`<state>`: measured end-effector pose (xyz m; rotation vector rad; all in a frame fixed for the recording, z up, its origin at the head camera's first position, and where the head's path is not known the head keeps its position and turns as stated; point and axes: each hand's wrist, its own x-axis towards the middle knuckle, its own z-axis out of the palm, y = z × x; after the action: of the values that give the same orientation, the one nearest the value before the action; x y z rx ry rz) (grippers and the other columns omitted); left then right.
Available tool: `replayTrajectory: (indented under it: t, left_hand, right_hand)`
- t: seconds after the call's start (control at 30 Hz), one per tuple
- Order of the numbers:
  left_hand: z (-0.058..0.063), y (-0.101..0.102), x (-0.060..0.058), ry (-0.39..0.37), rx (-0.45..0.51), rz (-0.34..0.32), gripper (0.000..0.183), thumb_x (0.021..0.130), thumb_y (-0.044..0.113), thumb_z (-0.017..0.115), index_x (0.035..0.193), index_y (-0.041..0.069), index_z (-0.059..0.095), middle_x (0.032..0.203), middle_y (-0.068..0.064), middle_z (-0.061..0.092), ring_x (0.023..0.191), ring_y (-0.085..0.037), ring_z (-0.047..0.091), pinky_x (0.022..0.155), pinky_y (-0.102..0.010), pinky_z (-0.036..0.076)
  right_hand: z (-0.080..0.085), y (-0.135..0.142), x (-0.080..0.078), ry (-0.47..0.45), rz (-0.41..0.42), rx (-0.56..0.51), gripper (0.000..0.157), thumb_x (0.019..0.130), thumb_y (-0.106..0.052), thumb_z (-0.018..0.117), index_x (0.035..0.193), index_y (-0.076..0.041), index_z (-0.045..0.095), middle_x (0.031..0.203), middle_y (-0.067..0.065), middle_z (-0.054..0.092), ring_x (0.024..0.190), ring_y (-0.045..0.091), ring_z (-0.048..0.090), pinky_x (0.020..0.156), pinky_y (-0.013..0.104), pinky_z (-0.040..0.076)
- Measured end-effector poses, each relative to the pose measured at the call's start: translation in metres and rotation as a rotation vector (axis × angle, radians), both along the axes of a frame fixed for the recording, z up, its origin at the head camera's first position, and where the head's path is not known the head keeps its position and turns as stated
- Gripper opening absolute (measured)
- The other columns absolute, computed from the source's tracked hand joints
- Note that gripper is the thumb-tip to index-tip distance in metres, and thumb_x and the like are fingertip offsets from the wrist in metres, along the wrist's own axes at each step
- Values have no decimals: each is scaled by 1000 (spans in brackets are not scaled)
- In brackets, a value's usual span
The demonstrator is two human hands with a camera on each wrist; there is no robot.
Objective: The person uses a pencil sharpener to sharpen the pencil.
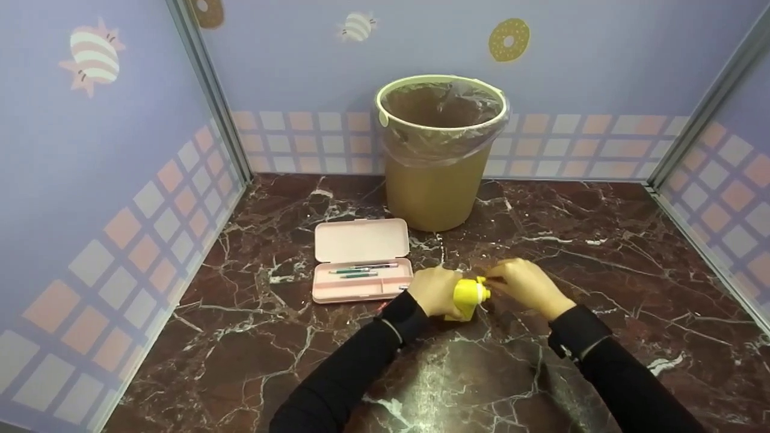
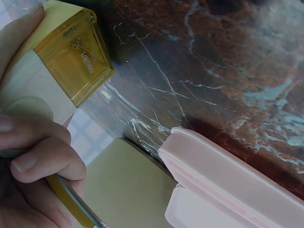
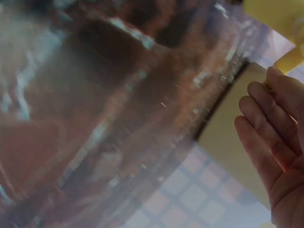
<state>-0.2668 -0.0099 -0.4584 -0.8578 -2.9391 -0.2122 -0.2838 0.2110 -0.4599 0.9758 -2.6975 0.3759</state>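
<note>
My left hand (image 1: pixel 434 290) grips a yellow hand-crank pencil sharpener (image 1: pixel 466 293) above the dark marble table. In the left wrist view, the sharpener's clear amber shavings drawer (image 2: pixel 76 57) faces the table, and a pencil (image 2: pixel 71 199) with a metal end sticks out past the curled fingers. Its other end is hidden by the hand. On the sharpener's right side, my right hand (image 1: pixel 529 285) pinches the small yellow crank (image 3: pixel 289 61) between thumb and forefinger. The other fingers (image 3: pixel 259 142) of that hand extend loosely. Left of the sharpener lies an open pink pencil case (image 1: pixel 361 240).
Several pencils (image 1: pixel 361 270) lie in the case's tray. Behind it stands a tall tan waste bin (image 1: pixel 436 186) with a clear plastic liner. Patterned panels (image 1: pixel 289 66) border the marble table (image 1: pixel 252 373) at the back and both sides.
</note>
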Motion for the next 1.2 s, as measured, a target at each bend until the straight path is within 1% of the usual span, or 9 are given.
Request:
replayTrajectory:
  t: [0.17,0.3,0.37,0.47,0.53,0.63,0.77,1.03,1.2]
  left_hand:
    - [0,1,0,-13,-4,5,54,65,48,92,102,15,72,97,-2,78,86,-20,73,72,-36,61]
    - [1,1,-1,-23,2,13,54,64,48,93,100,15,72,97,-2,78,86,-20,73,72,-36,61]
    - [1,1,0,-27,5,13,53,64,48,93,99,15,72,97,-1,78,87,-20,73,72,-36,60]
    - [1,1,0,-29,7,12,51,65,47,92,99,15,72,97,0,78,88,-19,73,72,-36,60]
    - [1,1,0,-27,9,12,51,65,47,92,99,15,72,97,-1,78,87,-19,73,72,-36,60]
    - [0,1,0,-25,11,15,51,65,47,92,100,14,72,97,-1,78,87,-19,73,72,-36,61]
    - [-1,2,-1,-27,10,12,52,65,47,92,101,14,72,97,-1,78,87,-19,73,72,-36,60]
    - [-1,2,-1,-21,17,3,53,65,49,91,100,14,72,96,-2,78,85,-20,73,72,-36,60]
    - [1,1,0,-39,17,12,54,64,51,92,98,13,72,96,-3,78,85,-22,74,71,-38,60]
  right_hand:
    - [-15,2,5,-24,25,12,1,84,-8,78,84,-9,78,81,6,78,72,25,73,68,43,60]
    - [-23,3,13,-49,48,-16,11,84,-13,80,75,-12,74,74,2,74,65,18,69,62,37,57]
    - [-25,3,18,-63,61,-38,13,85,-14,80,74,-12,74,72,1,72,63,14,66,60,33,55]
    - [-27,4,24,-87,85,-65,7,85,-11,80,79,-11,77,73,1,72,62,12,64,59,29,54]
    - [-28,5,27,-100,100,-77,1,86,-10,80,84,-10,80,77,3,75,65,13,67,60,29,56]
    - [-28,7,32,-106,115,-84,7,86,-9,79,93,-9,81,83,5,78,71,18,72,66,32,60]
    - [-28,8,36,-107,119,-86,11,86,-9,78,97,-8,81,87,6,78,75,19,74,69,33,61]
    - [-28,11,37,-171,66,-117,16,87,-12,79,102,-8,82,88,6,80,71,12,72,64,26,59]
    - [-24,14,35,-175,35,-108,17,84,-15,82,100,-8,81,88,6,81,71,14,74,66,28,61]
